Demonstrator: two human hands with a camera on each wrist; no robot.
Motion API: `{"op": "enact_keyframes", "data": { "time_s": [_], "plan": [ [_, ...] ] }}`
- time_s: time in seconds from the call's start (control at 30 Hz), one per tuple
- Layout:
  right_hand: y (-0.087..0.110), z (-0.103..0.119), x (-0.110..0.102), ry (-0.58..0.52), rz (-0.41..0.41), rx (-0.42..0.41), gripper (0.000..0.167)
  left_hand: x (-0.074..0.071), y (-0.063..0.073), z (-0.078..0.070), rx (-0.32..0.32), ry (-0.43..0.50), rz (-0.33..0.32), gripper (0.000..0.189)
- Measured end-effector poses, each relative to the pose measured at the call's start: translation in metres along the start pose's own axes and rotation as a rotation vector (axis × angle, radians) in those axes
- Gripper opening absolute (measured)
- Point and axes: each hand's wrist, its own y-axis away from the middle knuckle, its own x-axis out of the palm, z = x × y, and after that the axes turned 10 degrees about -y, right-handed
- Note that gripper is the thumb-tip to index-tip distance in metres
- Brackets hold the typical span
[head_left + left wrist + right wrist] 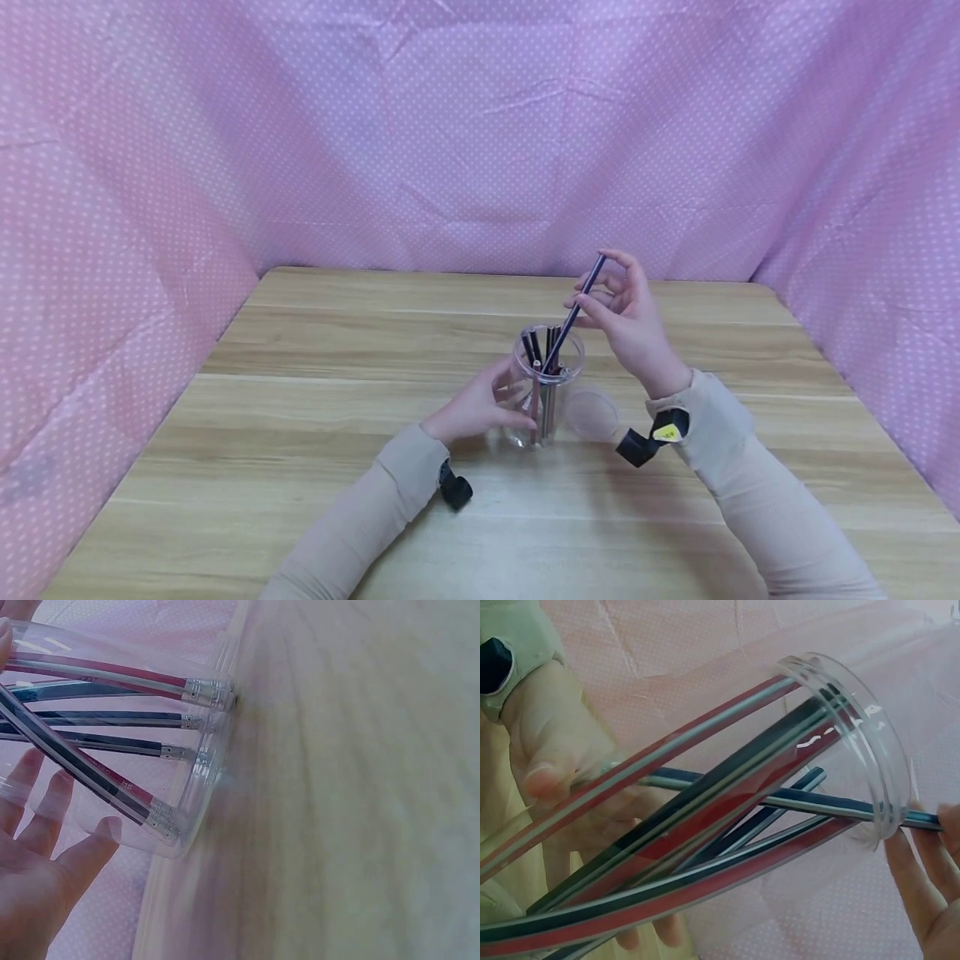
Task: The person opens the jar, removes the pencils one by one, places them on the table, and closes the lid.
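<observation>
A clear plastic jar [551, 380] stands on the wooden table, its mouth uncovered. My left hand [478, 406] holds it around the left side, fingers behind and thumb in front. Several striped pencils [135, 718] lean inside, red and dark ones, with silver metal bands at their lower ends in the left wrist view. Above the rim, my right hand [628, 321] pinches a dark blue pencil [575, 312] between thumb and fingers. That pencil slants, its lower part inside the jar and its top end at the raised fingertip.
A round clear lid [592, 414] lies flat on the table just right of the jar. The wooden table [315, 367] reaches back to a pink dotted curtain [480, 150], which hangs along the back and both sides.
</observation>
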Motion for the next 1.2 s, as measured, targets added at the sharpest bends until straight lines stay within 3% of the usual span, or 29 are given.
{"op": "enact_keyframes", "data": {
  "time_s": [0.13, 0.27, 0.43, 0.63, 0.8, 0.93, 1.07, 1.2],
  "plan": [
    [-0.003, 0.004, 0.000, -0.041, -0.191, -0.015, 0.051, 0.001, 0.001, -0.002, -0.018, -0.014, -0.011, 0.096],
    [-0.006, 0.007, -0.006, -0.204, -0.360, 0.002, 0.048, 0.001, 0.003, -0.002, -0.021, -0.016, -0.015, 0.095],
    [-0.007, 0.009, -0.023, -0.390, -0.425, 0.048, 0.050, 0.002, 0.003, -0.002, -0.013, -0.019, -0.022, 0.092],
    [-0.003, 0.014, -0.049, -0.509, -0.361, 0.116, 0.047, 0.004, 0.004, -0.003, -0.015, 0.008, -0.017, 0.096],
    [0.003, 0.018, -0.072, -0.612, -0.269, 0.087, 0.045, 0.004, 0.004, -0.003, -0.005, 0.035, -0.014, 0.096],
    [0.008, 0.018, -0.083, -0.538, -0.188, 0.157, 0.043, 0.003, 0.004, -0.003, -0.002, 0.042, -0.018, 0.095],
    [0.014, 0.010, -0.092, -0.409, -0.062, 0.298, 0.039, 0.002, 0.004, -0.004, -0.002, 0.046, -0.016, 0.096],
    [0.021, -0.001, -0.098, -0.246, 0.045, 0.381, 0.038, 0.002, 0.003, -0.004, -0.001, 0.043, -0.016, 0.094]
  ]
}}
